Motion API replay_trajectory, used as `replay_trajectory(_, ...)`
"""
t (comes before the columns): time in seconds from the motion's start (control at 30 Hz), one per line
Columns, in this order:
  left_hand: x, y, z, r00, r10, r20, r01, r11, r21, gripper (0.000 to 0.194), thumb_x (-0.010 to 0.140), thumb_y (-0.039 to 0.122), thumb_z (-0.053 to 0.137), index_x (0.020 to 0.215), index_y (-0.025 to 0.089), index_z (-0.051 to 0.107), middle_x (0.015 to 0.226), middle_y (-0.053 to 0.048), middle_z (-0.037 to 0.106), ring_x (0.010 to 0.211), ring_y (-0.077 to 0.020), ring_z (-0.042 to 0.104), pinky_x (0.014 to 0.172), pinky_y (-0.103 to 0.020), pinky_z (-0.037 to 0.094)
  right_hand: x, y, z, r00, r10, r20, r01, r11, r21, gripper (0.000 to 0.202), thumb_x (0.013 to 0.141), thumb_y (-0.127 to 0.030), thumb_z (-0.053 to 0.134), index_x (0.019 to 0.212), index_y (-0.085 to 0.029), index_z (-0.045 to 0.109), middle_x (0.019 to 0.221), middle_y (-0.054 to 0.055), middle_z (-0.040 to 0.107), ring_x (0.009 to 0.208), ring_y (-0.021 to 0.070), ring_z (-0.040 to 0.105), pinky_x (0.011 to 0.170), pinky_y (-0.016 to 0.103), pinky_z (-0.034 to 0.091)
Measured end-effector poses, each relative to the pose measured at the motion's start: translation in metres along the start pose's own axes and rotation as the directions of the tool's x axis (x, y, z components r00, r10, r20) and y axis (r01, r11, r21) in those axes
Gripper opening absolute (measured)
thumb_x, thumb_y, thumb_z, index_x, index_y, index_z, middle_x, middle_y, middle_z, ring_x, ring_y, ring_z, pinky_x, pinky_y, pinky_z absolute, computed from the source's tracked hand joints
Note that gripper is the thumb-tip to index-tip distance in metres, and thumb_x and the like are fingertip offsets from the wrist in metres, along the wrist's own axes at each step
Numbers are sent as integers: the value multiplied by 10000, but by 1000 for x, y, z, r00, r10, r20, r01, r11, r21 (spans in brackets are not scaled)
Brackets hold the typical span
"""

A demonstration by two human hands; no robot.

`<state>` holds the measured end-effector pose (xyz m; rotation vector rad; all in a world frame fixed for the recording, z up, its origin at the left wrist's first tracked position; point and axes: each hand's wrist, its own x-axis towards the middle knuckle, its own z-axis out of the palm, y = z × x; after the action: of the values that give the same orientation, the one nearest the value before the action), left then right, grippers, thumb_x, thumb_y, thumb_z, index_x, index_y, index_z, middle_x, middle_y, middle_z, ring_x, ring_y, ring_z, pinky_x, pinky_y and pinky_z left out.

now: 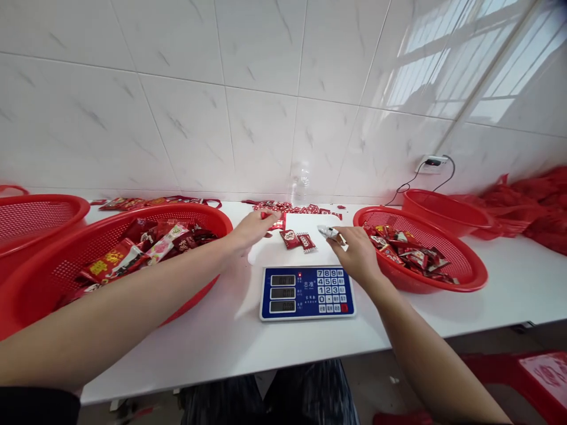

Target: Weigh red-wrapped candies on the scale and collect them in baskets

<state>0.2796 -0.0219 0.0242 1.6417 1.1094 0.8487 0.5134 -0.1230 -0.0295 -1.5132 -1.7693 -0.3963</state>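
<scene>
On the white pan of a digital scale lie two small dark-red wrapped packets, side by side. My left hand is closed at the pan's left back edge, its fingers pinching a bright red packet. Over the right side of the pan, my right hand grips a small silver-and-white packet between thumb and fingers. The scale's blue panel has three displays, with digits too faint to read surely, and a keypad.
Red plastic baskets of wrapped packets flank the scale, one at left and one at right. Small red packets lie along the wall beside a clear bottle. Another red basket and red bags stand at the far right.
</scene>
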Motion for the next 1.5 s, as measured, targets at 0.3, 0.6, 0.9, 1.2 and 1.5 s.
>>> replay_trajectory(0.3,3,-2,-20,1000,-10,30,9,999,39,365,738,479,662,937,183,585,857,-56,615,803,-168,586,701,-311,513,7,18,12,986,45,160,-6,972,-235,207,882,-271,522,1043,-210,636,985,75,681,920,262,555,719,344,439)
replay_trajectory(0.6,-8,9,-20,995,15,100,-25,994,104,308,788,431,619,969,182,602,810,-50,620,749,-159,599,694,-319,506,12,19,13,980,36,197,30,946,-322,237,883,-232,497,1066,-210,647,1013,88,667,949,273,548,686,347,454)
replay_trajectory(0.9,-16,18,-27,997,-9,83,8,1000,13,280,777,416,654,915,180,592,790,-34,622,706,-135,594,684,-299,491,23,-19,-39,993,-90,-80,96,993,63,345,890,-383,551,1200,-236,580,1146,85,616,1016,239,575,781,399,511)
replay_trajectory(1.2,-19,26,-31,998,-25,50,26,999,-25,214,777,366,659,862,182,592,775,-29,631,716,-138,594,690,-305,474,10,-42,-94,876,-110,-469,165,983,77,210,867,-216,588,1058,-292,631,972,19,666,851,182,621,657,339,517)
replay_trajectory(1.5,-20,19,-29,991,-20,130,13,998,54,248,759,378,662,885,180,582,834,-46,653,807,-173,629,691,-294,495,8,-37,-86,902,-121,-415,150,988,37,173,862,-239,594,1028,-238,640,979,29,672,823,167,637,697,324,529)
